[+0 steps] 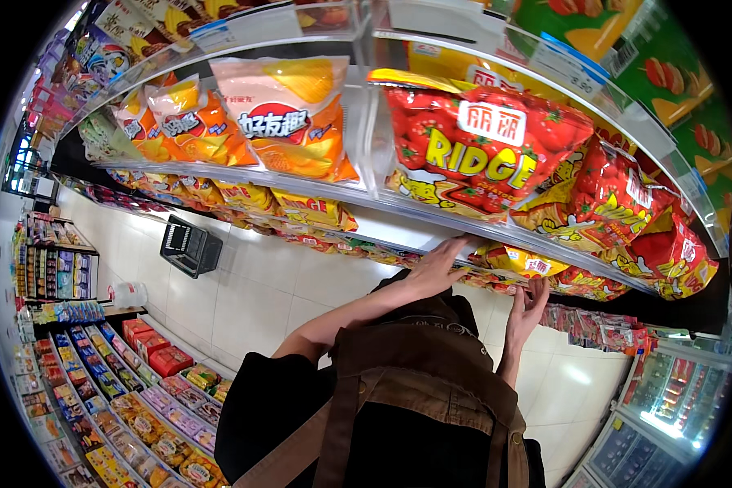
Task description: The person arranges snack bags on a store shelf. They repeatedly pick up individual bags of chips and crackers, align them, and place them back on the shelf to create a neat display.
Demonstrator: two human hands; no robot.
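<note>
My left hand (442, 266) reaches under the front edge of the upper shelf (293, 183), fingers stretched out and thumb apart. Its fingertips are partly hidden beside a yellow-and-red potato chip bag (518, 257) on the shelf below. At the front of that bag, my right hand (532, 299) is raised with its fingers spread, the tips at or against the bag's lower edge. Neither hand visibly grips the bag. Above them, a large red potato chip bag (463, 152) with tomato pictures leans on the upper shelf.
Orange chip bags (299, 122) stand left of a clear divider (372, 134). More red bags (622, 189) crowd the right. A dark shopping basket (192, 247) sits on the tiled floor (250, 293). Snack shelves (140, 421) lie lower left, and a glass-door cooler (665, 390) lower right.
</note>
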